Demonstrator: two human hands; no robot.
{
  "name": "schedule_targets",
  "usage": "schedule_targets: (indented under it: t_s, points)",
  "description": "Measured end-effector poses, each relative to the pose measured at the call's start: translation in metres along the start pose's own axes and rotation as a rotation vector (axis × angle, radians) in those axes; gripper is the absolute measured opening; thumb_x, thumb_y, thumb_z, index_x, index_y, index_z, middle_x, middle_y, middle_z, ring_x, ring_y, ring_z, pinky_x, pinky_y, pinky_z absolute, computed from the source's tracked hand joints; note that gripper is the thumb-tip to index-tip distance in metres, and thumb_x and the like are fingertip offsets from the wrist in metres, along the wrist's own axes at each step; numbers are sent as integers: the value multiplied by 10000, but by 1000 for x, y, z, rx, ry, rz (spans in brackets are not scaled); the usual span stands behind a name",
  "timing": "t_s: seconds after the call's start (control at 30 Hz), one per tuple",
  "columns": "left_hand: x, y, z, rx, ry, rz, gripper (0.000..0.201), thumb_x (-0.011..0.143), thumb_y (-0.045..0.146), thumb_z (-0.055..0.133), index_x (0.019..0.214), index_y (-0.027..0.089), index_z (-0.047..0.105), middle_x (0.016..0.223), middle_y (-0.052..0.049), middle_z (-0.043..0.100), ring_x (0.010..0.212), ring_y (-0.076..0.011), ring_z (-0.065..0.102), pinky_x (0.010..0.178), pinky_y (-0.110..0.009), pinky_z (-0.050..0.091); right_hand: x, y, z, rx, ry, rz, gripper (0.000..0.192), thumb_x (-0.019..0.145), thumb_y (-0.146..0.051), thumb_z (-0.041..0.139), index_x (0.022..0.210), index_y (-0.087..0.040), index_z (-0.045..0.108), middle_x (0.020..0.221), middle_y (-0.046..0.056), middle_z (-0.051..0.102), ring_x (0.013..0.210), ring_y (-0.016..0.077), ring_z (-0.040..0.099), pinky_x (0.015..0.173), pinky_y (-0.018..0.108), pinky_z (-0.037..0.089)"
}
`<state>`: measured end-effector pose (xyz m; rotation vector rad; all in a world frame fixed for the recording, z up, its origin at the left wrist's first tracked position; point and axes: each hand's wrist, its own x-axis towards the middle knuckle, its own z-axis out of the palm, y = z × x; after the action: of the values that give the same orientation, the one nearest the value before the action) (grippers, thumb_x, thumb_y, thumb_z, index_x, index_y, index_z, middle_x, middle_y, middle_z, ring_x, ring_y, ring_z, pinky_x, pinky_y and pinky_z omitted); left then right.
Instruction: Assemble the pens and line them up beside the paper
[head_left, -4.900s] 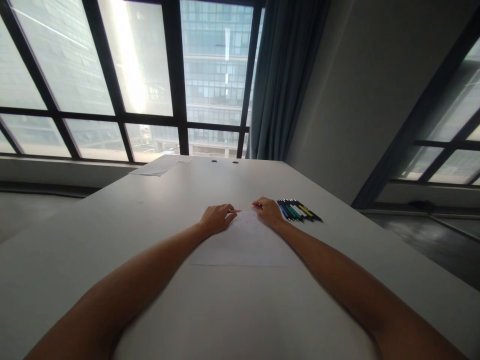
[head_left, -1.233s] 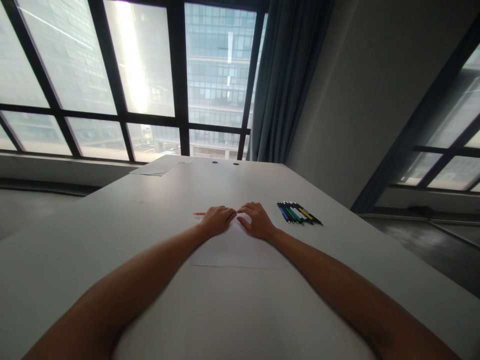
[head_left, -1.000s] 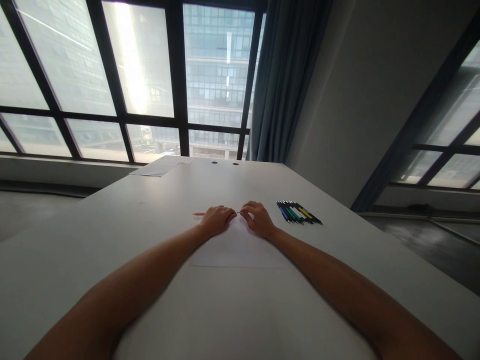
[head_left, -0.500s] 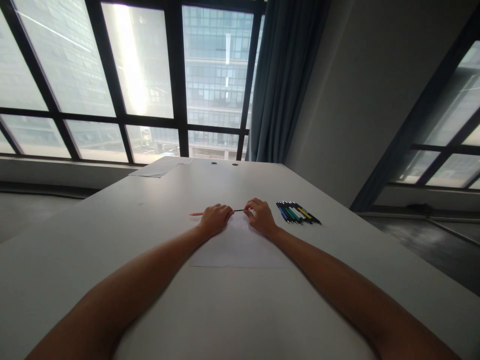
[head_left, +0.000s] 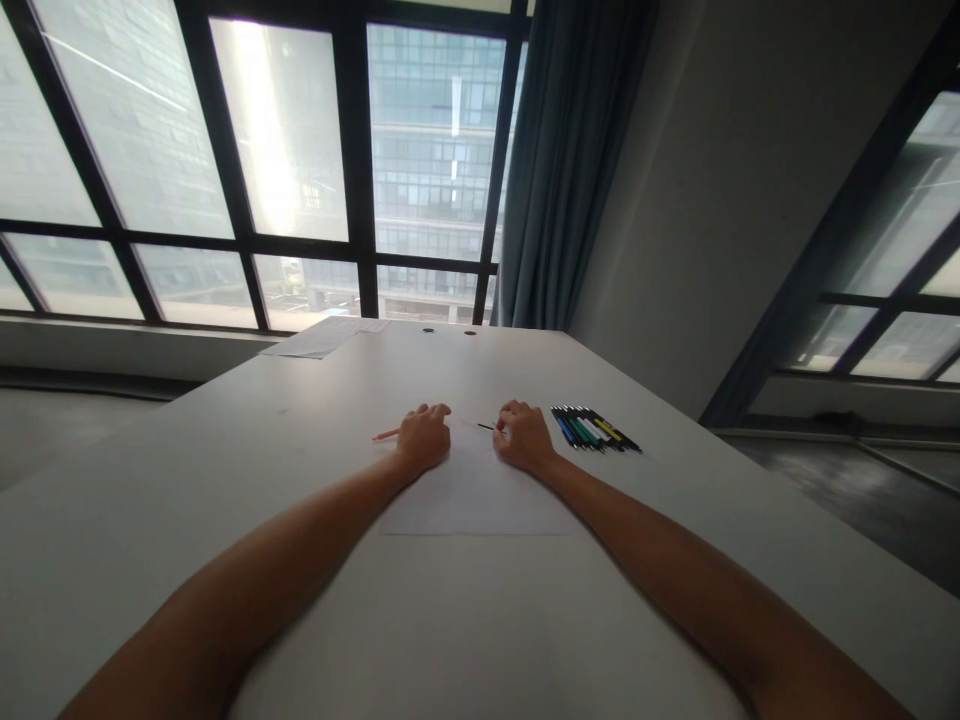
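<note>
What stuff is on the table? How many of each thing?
Hands: 2, left hand and right hand
Paper: 2, near sheet and far sheet
Pen pieces held: 2, red pen piece and dark thin piece
Row of pens: 1, too small to count singly
Total: 7

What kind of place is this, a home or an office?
Probably an office or meeting room in a tall building. A long plain white table stands by large dark-framed windows facing a glass tower. On it lie a paper sheet and a row of pens.
</note>
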<state>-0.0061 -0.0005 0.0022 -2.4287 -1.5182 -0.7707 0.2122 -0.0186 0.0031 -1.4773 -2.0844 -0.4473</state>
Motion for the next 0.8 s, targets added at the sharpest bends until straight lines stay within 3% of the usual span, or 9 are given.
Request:
schedule_targets:
  t_s: [0.2, 0.33, 0.43, 0.67, 0.8]
  points:
    - [2, -3, 4, -197, -44, 222, 450, 716, 33, 463, 1120, 164, 609, 960, -68, 697, 996, -231, 585, 923, -378, 479, 0, -3, 1, -9, -66, 25, 62, 766, -209, 621, 753, -167, 664, 951, 86, 640, 922, 232, 533, 811, 346, 332]
    - [4, -8, 11, -330, -88, 328, 553, 655, 1, 447, 1158, 175, 598, 1004, -60, 693, 1004, -207, 588, 937, -360, 492, 2, 3, 0, 76, 35, 75, 141, 778, -148, 518, 832, -168, 647, 931, 81, 647, 916, 224, 541, 823, 340, 336]
    - [3, -10, 12, -376, -36, 246, 532, 674, -3, 425, 1142, 179, 600, 1020, -55, 696, 963, -188, 605, 911, -347, 506, 3, 10, 0, 166, 145, 122, 235, 772, -112, 431, 891, -169, 625, 953, 75, 646, 940, 219, 548, 851, 334, 348]
    - [2, -15, -3, -456, 211, -183, 420, 770, 58, 343, 1019, 225, 637, 954, 14, 725, 876, -161, 637, 842, -308, 501, 6, 27, 6, 315, 270, 260, 277, 776, -116, 356, 868, -171, 611, 937, 63, 634, 887, 195, 570, 834, 308, 398]
    - [0, -12, -7, -387, 135, -131, 363, 775, 116, 372, 941, 226, 675, 905, 10, 726, 853, -169, 642, 806, -299, 503, 5, 24, 6, 227, 198, 212, 210, 802, -155, 433, 846, -168, 637, 931, 60, 629, 865, 194, 562, 824, 315, 399]
